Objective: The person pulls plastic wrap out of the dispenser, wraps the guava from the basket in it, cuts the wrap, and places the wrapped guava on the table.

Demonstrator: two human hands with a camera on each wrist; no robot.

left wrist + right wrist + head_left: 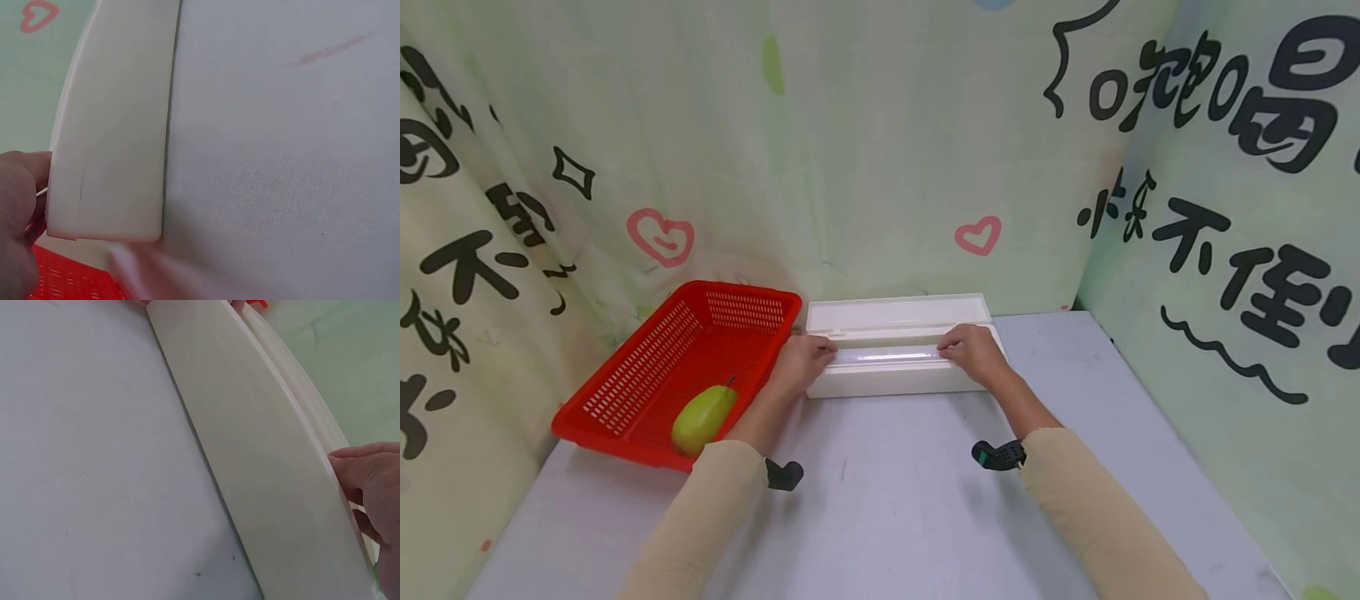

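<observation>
Beige sleeves (1097,517) reach over the worktop (887,517) to an open white box (895,382), where the left hand (801,362) and right hand (977,357) pinch clear film (883,355) across its opening, fingers (356,469) bent. Only the head view shows that film and the green pear (703,418) inside the red basket (696,358) just left of the box. Black Chinese characters (471,262), 不 legible, mark the backdrop (880,167).
</observation>
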